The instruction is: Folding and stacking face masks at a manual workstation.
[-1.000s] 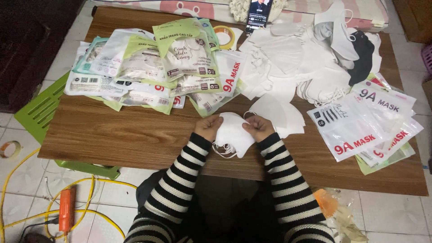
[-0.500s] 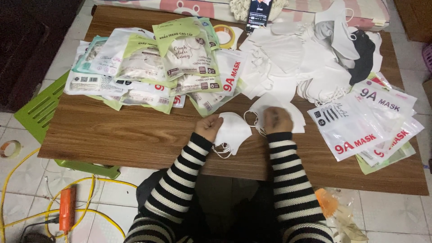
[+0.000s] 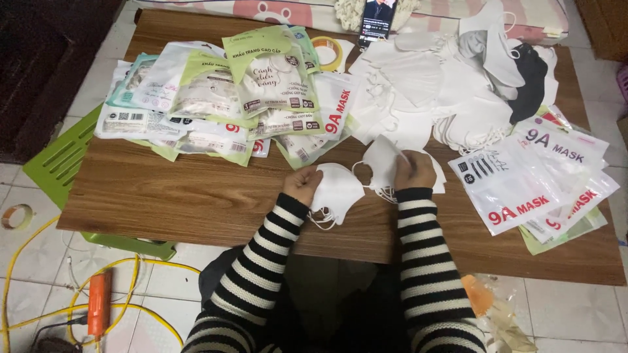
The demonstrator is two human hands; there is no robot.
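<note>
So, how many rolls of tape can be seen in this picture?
2. One yellow tape roll lies on the brown wooden table, at its far edge beside the packaged masks. One pale tape roll lies on the tiled floor, at the left. More may hide under the piles.

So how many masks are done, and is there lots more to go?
Done, it seems: filled packets piled at the table's far left. In hand: the left hand holds one white mask, and the right hand picks at another mask. Left: a big heap of loose masks and flat pouches on the right. An exact count can't be told.
</note>
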